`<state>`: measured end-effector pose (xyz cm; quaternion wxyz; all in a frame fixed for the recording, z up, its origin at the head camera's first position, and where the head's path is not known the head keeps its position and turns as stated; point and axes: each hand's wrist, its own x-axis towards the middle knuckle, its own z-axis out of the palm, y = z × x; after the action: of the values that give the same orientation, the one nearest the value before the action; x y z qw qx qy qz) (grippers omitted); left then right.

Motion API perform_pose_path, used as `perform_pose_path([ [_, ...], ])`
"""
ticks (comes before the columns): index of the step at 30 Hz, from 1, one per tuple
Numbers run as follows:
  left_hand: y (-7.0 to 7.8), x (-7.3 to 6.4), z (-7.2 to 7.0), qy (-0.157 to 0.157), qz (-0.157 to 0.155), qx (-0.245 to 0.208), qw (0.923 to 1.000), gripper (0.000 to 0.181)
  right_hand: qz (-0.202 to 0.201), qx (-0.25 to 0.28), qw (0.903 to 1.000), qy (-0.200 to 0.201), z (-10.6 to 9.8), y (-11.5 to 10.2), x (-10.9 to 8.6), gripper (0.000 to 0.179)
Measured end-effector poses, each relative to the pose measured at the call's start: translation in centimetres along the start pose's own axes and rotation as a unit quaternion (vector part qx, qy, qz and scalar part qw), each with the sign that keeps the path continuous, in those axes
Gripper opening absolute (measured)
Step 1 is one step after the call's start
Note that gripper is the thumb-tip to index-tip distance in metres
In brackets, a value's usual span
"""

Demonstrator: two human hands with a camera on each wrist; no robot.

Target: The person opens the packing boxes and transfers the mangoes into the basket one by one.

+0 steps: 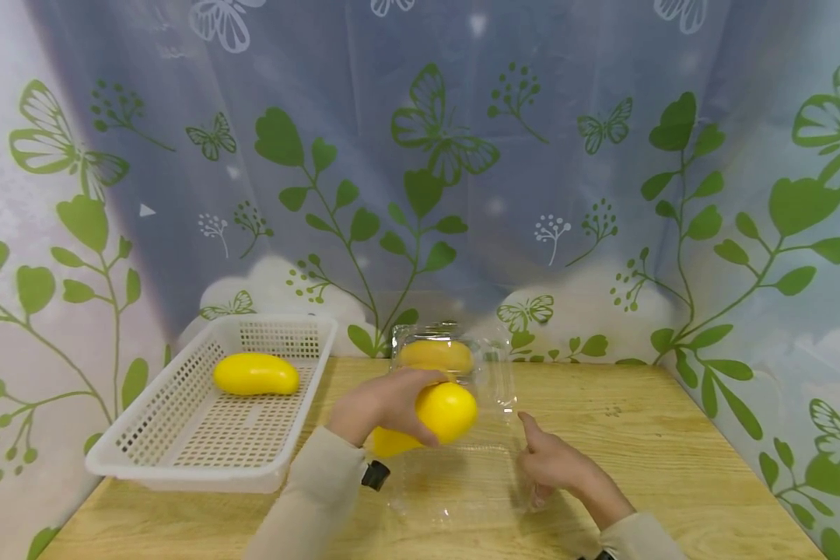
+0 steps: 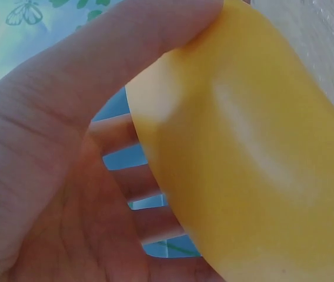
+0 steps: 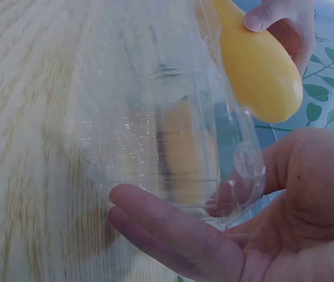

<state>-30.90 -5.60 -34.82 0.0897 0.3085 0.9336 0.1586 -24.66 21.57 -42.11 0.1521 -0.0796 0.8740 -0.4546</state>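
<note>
My left hand (image 1: pixel 397 404) grips a smooth yellow mango (image 1: pixel 449 412), tilted and held over the clear plastic clamshell container (image 1: pixel 455 486). Thumb and spread fingers (image 2: pixel 137 182) lie on opposite sides of the fruit in the left wrist view. My right hand (image 1: pixel 560 465) is at the container's right side and pinches its edge. In the right wrist view its thumb (image 3: pixel 237 191) shows through the plastic, with straight fingers (image 3: pixel 173 229) on the near side. The lid (image 1: pixel 493 365) stands raised at the back, with a duller yellow, mango-like shape (image 1: pixel 437 355) visible in it.
To the left a white perforated plastic basket (image 1: pixel 192 467) holds another yellow mango (image 1: pixel 255 374). Everything stands on a wood-grain table (image 1: pixel 623 420). A curtain (image 1: pixel 574 194) printed with leaves and butterflies closes off the back and sides.
</note>
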Motion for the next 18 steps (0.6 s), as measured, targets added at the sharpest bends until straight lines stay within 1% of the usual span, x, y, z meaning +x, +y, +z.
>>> perform_pose_path([
  [6, -0.8, -1.0, -0.4, 0.011, -0.01, -0.017, 0.9998, 0.087, 0.0, -0.008, 1.0, 0.001, 0.2, -0.2, -0.1, 0.075],
  [12, -1.5, -1.8, -0.9, 0.016, -0.015, -0.016, 0.9996, 0.089, 0.011, 0.002, 0.9999, 0.012, 0.3, -0.2, 0.0, 0.076],
  [14, -1.7, -1.9, -0.9, 0.017, -0.018, -0.015, 0.9996, 0.09, 0.008, 0.006, 0.9999, 0.007, 0.3, -0.2, 0.1, 0.077],
  [18, -2.0, -2.0, -1.0, 0.018, -0.027, -0.014, 0.9994, 0.092, 0.0, 0.014, 0.9997, -0.019, 0.3, -0.1, 0.1, 0.076],
])
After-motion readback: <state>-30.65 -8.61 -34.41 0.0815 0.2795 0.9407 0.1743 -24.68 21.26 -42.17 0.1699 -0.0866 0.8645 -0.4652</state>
